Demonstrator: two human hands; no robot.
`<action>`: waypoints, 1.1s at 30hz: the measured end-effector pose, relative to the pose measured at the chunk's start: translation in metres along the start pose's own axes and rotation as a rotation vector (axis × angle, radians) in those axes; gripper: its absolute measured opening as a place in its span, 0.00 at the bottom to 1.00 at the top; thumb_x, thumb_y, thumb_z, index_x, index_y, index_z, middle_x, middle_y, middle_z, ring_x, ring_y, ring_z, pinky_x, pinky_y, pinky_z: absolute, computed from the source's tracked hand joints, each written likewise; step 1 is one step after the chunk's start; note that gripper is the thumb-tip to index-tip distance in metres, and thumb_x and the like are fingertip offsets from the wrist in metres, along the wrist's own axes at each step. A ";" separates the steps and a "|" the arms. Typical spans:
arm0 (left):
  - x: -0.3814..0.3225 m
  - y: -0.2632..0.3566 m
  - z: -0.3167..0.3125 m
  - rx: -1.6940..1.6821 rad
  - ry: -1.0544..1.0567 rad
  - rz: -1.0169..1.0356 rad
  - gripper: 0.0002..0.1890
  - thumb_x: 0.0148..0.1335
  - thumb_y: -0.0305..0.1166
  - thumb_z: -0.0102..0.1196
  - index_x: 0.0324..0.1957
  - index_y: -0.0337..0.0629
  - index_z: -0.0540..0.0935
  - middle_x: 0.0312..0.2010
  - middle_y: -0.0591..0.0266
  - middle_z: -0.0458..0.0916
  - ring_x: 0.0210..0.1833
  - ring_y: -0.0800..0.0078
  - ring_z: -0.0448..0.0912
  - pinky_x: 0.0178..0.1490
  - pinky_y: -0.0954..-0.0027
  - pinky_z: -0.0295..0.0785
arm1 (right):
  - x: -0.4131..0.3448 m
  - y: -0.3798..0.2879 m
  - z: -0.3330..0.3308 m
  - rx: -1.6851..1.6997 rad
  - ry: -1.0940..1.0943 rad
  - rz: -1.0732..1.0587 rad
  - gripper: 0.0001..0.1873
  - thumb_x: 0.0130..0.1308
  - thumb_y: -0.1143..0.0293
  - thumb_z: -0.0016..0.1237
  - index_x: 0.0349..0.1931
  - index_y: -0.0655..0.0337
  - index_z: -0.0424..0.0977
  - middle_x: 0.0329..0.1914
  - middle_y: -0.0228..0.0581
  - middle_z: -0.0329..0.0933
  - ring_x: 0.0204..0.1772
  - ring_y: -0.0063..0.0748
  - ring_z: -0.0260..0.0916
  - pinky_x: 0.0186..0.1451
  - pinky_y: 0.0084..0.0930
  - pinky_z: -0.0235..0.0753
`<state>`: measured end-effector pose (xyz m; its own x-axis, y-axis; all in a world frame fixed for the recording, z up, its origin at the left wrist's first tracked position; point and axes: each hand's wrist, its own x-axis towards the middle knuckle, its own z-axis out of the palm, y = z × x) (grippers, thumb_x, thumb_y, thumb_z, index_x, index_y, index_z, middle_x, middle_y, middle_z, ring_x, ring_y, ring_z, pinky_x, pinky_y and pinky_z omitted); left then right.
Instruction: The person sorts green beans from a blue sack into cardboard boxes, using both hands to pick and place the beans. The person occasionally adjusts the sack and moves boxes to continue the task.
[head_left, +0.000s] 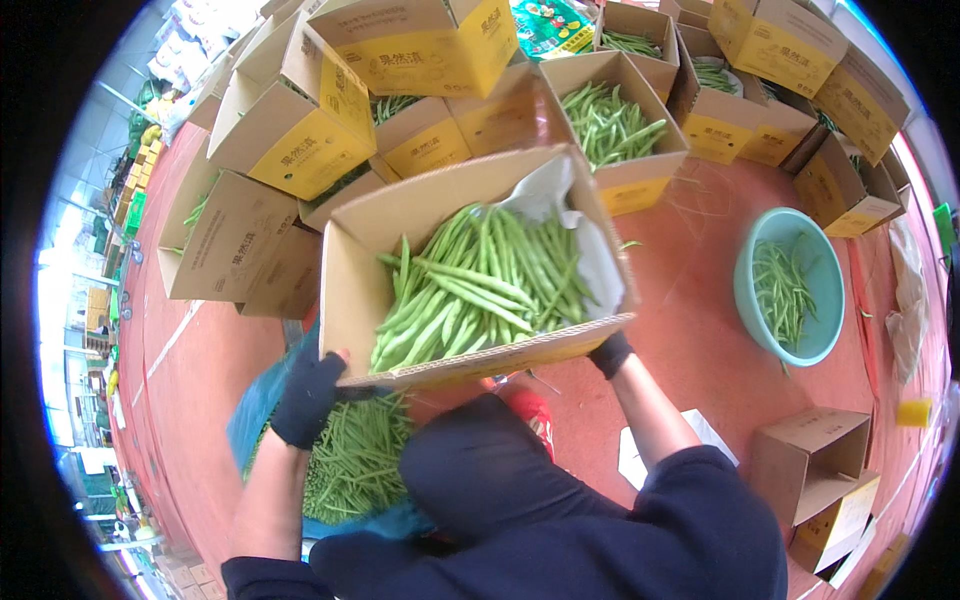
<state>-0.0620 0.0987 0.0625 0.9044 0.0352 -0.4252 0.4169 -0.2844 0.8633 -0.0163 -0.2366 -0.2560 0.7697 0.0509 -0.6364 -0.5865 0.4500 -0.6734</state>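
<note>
Between my hands a cardboard box (487, 369) is held up, slightly tilted, with green beans (480, 285) and a sheet of white paper (551, 187) inside. My left hand (309, 394), in a dark fingerless glove, grips the box's near left corner. At the near right corner my right hand (611, 352), gloved too, holds the underside; its fingers are hidden beneath the box. Below my left hand, a blue plastic sack (251, 405) lies open, full of more green beans (356, 457).
Boxes of beans (637, 187) and other cartons (315, 150) crowd the far side. A turquoise basin (836, 300) with some beans stands at the right, above empty cartons (784, 472) on the red floor. White paper (631, 457) lies near my right forearm.
</note>
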 end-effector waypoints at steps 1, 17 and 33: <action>0.003 0.015 0.004 0.047 0.021 0.023 0.16 0.57 0.32 0.44 0.44 0.30 0.73 0.31 0.58 0.77 0.30 0.71 0.77 0.32 0.71 0.73 | -0.002 -0.013 -0.009 0.025 0.025 -0.067 0.26 0.62 0.50 0.38 0.49 0.64 0.67 0.48 0.42 0.71 0.50 0.31 0.68 0.50 0.25 0.66; 0.240 0.246 0.193 1.385 0.072 0.865 0.20 0.47 0.44 0.57 0.32 0.33 0.78 0.33 0.48 0.79 0.36 0.60 0.78 0.40 0.67 0.74 | -0.089 -0.428 0.029 -0.930 0.737 -1.717 0.24 0.59 0.54 0.43 0.52 0.59 0.64 0.60 0.50 0.57 0.59 0.52 0.58 0.61 0.32 0.57; -0.165 -0.144 -0.093 0.532 0.729 -0.206 0.19 0.56 0.34 0.52 0.48 0.36 0.72 0.42 0.51 0.76 0.46 0.65 0.75 0.49 0.70 0.67 | -0.046 -0.246 0.036 -0.720 0.029 -1.440 0.28 0.63 0.66 0.43 0.61 0.64 0.52 0.64 0.47 0.51 0.63 0.39 0.54 0.66 0.32 0.51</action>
<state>-0.2626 0.2231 0.0334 0.7258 0.6767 -0.1237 0.6423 -0.6022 0.4742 0.1013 -0.3175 -0.0475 0.7591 -0.0432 0.6496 0.5871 -0.3857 -0.7117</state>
